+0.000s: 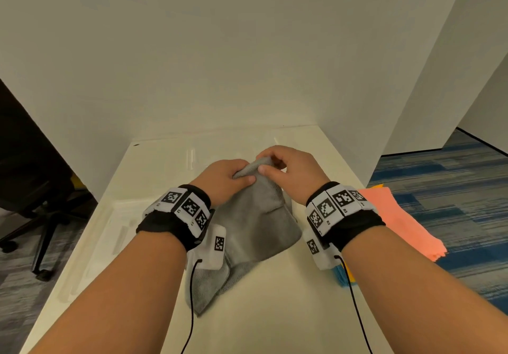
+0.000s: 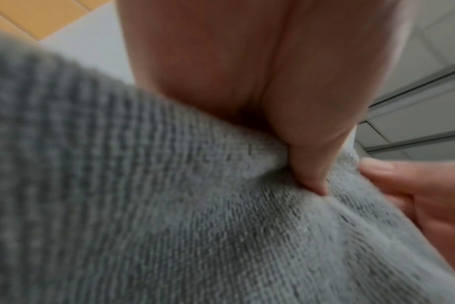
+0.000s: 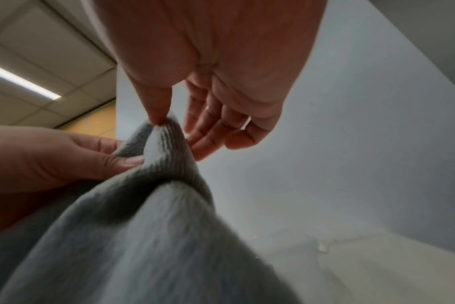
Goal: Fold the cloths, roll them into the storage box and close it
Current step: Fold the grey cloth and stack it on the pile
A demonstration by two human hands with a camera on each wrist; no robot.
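- Up close, the left hand [image 1: 224, 179] and the right hand [image 1: 288, 171] meet at the far end of the grey terry cloth [image 1: 255, 221]; each pinches that raised end between thumb and fingers, the two hands almost touching.
- From the right wrist view, the right thumb presses the top of the fold while the other right fingers [image 3: 210, 127] hang loosely curved behind it; the left thumb clamps the cloth from the side.
- Lifted at the far end, the cloth slopes down towards the person, its near corner lying flat on the white table [image 1: 275, 312].
- Judging by the looped weave and the way it sags between grip and table, it is light, soft and limp; it will not hold an edge by itself, and it looks grippy rather than slippery.
- Best hold, I judge: the two far corners or the hemmed edge, pinched apart so the fabric spreads before folding.
- Further out, a stack of salmon-pink cloths [image 1: 398, 216] lies at the table's right edge, with blue and yellow cloths [image 1: 342, 278] peeking out near the right wrist.
- No storage box can be clearly made out.
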